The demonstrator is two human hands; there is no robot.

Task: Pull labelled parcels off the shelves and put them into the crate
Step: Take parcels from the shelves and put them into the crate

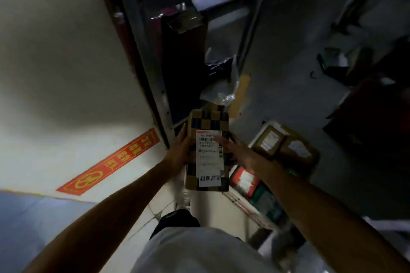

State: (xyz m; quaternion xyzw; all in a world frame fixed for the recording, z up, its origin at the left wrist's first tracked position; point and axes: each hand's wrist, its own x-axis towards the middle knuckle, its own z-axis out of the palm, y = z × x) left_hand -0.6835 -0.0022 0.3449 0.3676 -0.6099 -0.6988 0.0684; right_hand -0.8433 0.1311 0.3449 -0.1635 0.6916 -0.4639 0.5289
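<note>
Parcel (207,150) is a checkered brown and dark box with a long white shipping label (210,157) down its top face, barcode at each end. I've got it out in front of me between both hands. My left hand (177,154) grips its left edge, fingers running up along the side and palm pressed against it. My right hand (238,149) is laid flat over the right part of the label, fingers straight and a bit blurry, so it's touching rather than gripping as far as I can see.

The crate (244,204) sits just below and to the right of my right hand, with a few boxes (286,147) already in it, brown ones further from me and a red and a green one closer. The dark shelves (177,51) run up ahead of my left hand, with a crumpled plastic bag (221,93) lying just beyond the parcel. There's a red sticker (111,162) with yellow writing on the white wall, off to the left of my left hand.
</note>
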